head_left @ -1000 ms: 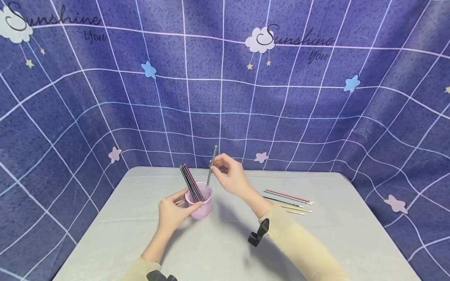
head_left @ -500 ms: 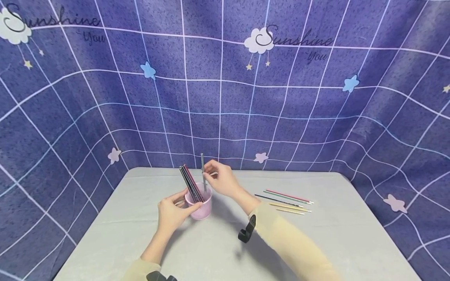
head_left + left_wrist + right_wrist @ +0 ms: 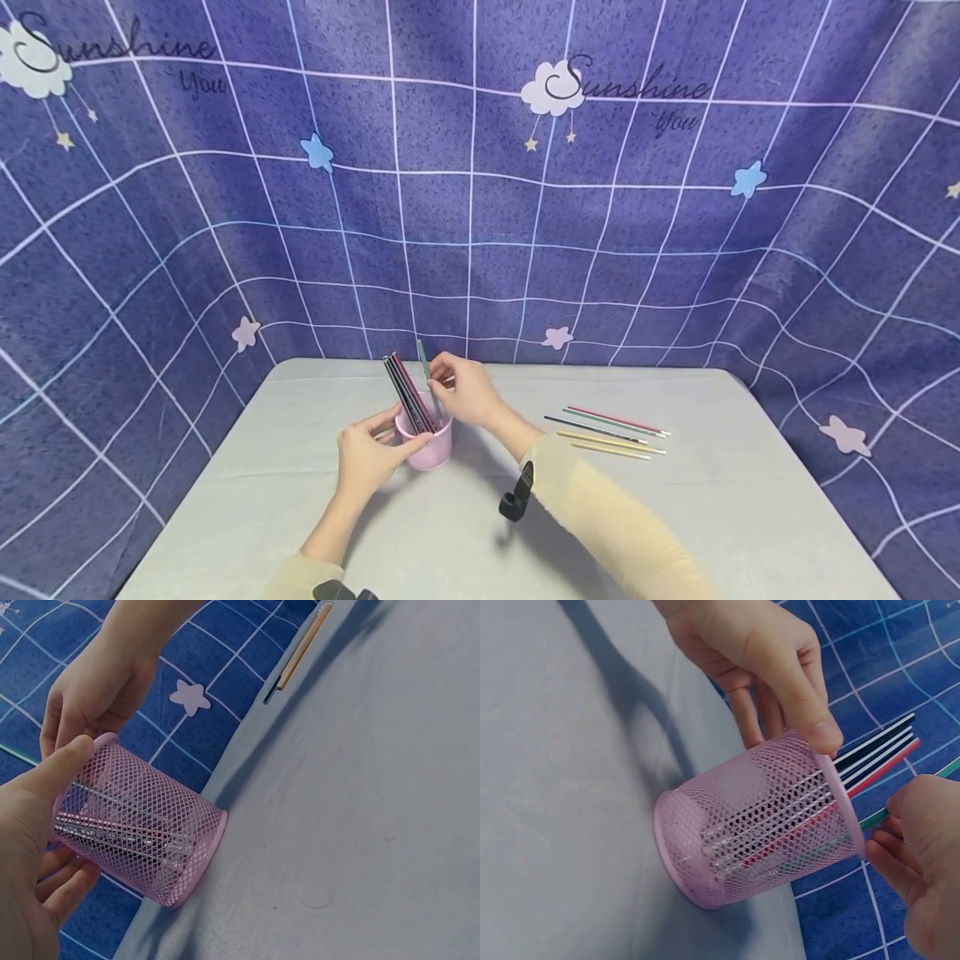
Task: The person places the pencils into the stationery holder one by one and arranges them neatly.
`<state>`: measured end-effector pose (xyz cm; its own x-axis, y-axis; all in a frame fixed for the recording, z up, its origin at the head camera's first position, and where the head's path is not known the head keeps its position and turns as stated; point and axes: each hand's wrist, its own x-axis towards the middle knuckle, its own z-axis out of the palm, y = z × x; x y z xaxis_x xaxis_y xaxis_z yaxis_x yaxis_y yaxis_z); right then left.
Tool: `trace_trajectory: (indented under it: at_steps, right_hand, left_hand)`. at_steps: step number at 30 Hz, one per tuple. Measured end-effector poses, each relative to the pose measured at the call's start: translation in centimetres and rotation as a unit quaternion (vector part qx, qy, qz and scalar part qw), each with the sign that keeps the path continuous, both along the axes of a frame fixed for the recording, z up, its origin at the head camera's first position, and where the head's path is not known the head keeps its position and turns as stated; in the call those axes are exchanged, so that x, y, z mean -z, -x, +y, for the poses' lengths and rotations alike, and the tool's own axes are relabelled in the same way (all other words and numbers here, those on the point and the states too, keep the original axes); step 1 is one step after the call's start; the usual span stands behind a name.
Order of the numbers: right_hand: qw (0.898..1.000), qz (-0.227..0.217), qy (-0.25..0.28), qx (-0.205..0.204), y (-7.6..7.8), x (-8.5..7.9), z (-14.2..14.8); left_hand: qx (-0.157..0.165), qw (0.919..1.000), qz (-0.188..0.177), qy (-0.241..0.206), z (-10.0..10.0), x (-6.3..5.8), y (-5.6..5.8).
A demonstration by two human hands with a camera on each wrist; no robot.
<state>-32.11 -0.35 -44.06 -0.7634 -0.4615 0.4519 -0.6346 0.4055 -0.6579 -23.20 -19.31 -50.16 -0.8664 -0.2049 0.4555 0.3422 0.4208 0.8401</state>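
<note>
A pink mesh pencil cup (image 3: 431, 454) stands on the table, and my left hand (image 3: 367, 457) grips it at the rim, thumb on the near side. Several pencils (image 3: 881, 754), dark ones and a red one, lean together inside it toward the left. Over the cup's right side, my right hand (image 3: 471, 393) pinches a green pencil (image 3: 423, 358) between thumb and fingers. The lower part of that pencil is inside the cup, showing through the mesh in the right wrist view, while its upper end sticks out above my fingers.
To the right on the table (image 3: 712, 517) lie several more pencils: a red one (image 3: 615, 418), a green one, a dark one (image 3: 588, 427) and yellow ones (image 3: 607, 440). A blue gridded curtain (image 3: 510, 275) surrounds the table's back and sides.
My right hand has moved left and down, bringing the green pencil from beside the cup's rim down into it. My left hand and the cup stay where they were.
</note>
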Motion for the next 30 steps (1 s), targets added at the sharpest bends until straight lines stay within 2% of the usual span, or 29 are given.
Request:
trace_trajectory:
  at_steps: [11,16,30]
  right_hand:
    - [0.999,0.027,-0.027,-0.005,0.0,0.8,-0.9]
    - [0.998,0.043,-0.036,0.007,0.0,1.1,-1.2]
    - [0.998,0.040,-0.042,0.020,-0.1,1.2,-1.5]
  left_hand:
    - [0.005,1.0000,0.007,-0.005,0.0,0.1,0.1]
    - [0.005,0.9999,0.006,-0.008,0.0,0.1,0.1]
    - [-0.002,1.0000,-0.003,-0.004,0.1,0.1,0.0]
